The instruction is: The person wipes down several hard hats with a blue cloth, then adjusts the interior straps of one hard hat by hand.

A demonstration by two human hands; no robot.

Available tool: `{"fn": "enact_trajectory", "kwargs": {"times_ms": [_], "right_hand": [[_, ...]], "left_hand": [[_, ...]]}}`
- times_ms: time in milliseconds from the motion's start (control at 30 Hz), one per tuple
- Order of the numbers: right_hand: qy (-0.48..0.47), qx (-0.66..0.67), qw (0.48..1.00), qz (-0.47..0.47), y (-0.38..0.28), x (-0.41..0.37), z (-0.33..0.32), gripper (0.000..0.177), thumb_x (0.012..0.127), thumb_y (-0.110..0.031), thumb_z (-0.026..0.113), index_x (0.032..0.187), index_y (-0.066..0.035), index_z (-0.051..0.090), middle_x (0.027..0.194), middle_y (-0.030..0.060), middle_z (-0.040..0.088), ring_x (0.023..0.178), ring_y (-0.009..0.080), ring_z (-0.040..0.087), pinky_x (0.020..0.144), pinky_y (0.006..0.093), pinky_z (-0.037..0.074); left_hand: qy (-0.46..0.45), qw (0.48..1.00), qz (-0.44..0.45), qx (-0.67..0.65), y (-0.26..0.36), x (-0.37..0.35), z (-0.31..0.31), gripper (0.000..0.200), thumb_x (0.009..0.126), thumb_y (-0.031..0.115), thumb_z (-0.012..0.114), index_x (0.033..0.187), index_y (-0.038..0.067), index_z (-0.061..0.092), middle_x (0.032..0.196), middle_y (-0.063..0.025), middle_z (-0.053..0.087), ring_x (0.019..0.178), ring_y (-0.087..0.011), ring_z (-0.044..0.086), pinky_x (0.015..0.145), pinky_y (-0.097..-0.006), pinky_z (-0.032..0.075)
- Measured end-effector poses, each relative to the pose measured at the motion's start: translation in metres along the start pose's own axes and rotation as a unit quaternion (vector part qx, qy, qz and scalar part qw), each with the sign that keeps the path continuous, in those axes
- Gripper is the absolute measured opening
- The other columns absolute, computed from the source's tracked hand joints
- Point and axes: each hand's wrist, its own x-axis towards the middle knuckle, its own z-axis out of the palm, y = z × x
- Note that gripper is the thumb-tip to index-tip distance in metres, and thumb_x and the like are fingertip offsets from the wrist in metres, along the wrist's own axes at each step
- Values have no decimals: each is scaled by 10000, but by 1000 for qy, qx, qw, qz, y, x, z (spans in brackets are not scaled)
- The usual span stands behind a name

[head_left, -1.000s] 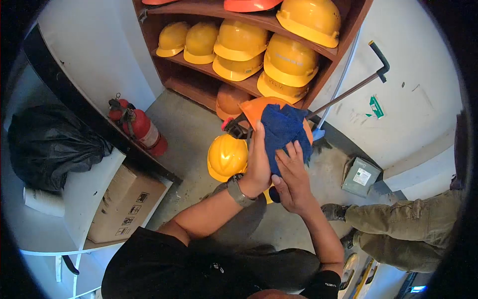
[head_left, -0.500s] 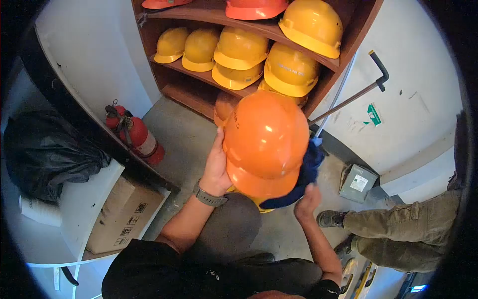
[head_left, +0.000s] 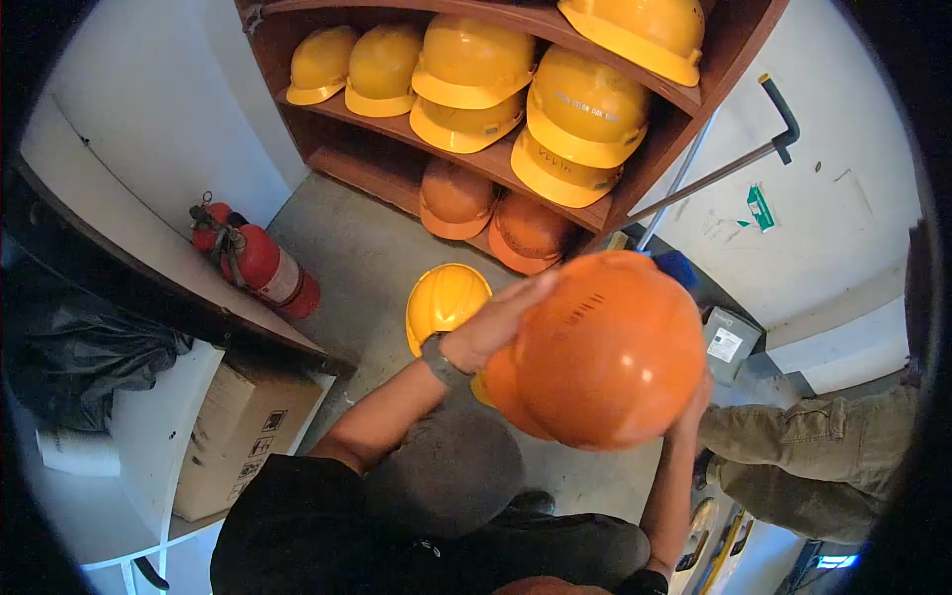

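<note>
An orange hard hat (head_left: 620,352) is held up in front of me, its dome facing the camera and dark marks on its side. My left hand (head_left: 501,322) grips its upper left edge, fingers stretched along the shell. Against the lower right side is my right hand (head_left: 694,402), mostly hidden behind the hat. On the floor beyond my left wrist rests a yellow hard hat (head_left: 446,302), partly covered by that hand. Something dark blue (head_left: 677,268), perhaps cloth, shows behind the orange hat.
A brown shelf (head_left: 357,183) holds several yellow hard hats (head_left: 476,59) and two orange ones (head_left: 456,198) at the bottom. Fire extinguishers (head_left: 263,263) stand left, above a cardboard box (head_left: 228,436). Another person's legs (head_left: 813,426) are at right, near a grey box (head_left: 729,342).
The orange hard hat has moved right and turned, its brim swinging from the bottom toward the left. My right hand has come up onto its side. The yellow hat on the floor is now exposed.
</note>
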Motion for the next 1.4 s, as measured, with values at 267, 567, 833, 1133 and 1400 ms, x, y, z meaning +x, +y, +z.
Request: {"fn": "enact_trajectory", "kwargs": {"times_ms": [267, 567, 833, 1133, 1400], "right_hand": [[80, 27, 993, 80, 35, 5, -20, 404, 1006, -341, 537, 1141, 29, 629, 1085, 103, 676, 998, 229, 651, 904, 364, 502], [69, -33, 991, 111, 69, 19, -23, 401, 998, -344, 538, 1125, 20, 646, 1121, 110, 675, 1041, 231, 632, 970, 372, 449], [99, -102, 983, 113, 84, 22, -50, 389, 984, -342, 550, 1113, 10, 655, 1093, 83, 674, 1018, 219, 638, 952, 367, 465], [141, -157, 963, 168, 105, 21, -51, 407, 971, -333, 563, 1160, 20, 638, 1125, 96, 654, 1073, 218, 611, 975, 367, 453], [191, -244, 939, 149, 132, 25, -76, 479, 979, -372, 571, 1223, 39, 583, 1220, 118, 605, 1185, 216, 540, 1089, 360, 360]], "left_hand": [[266, 943, 148, -131, -16, -76, -151, 565, 1049, 484, 407, 1420, 63, 475, 1416, -82, 548, 1263, -235, 552, 1079, -406, 443], [500, 773, 371, -119, 16, -60, -309, 631, 1030, 542, 402, 1452, 73, 432, 1477, -104, 481, 1312, -269, 506, 1086, -467, 441], [480, 734, 473, -90, 75, 15, -471, 560, 1018, 453, 519, 1383, 29, 499, 1346, -117, 579, 1186, -293, 592, 979, -411, 518], [687, 539, 203, 443, 166, 31, -534, 506, 890, 442, 722, 1022, -45, 688, 1029, -189, 707, 982, -284, 660, 883, -385, 507], [645, 544, 294, 449, 156, 61, -562, 654, 773, 501, 807, 1047, -80, 681, 1109, -241, 677, 1065, -333, 638, 953, -422, 474]]}}
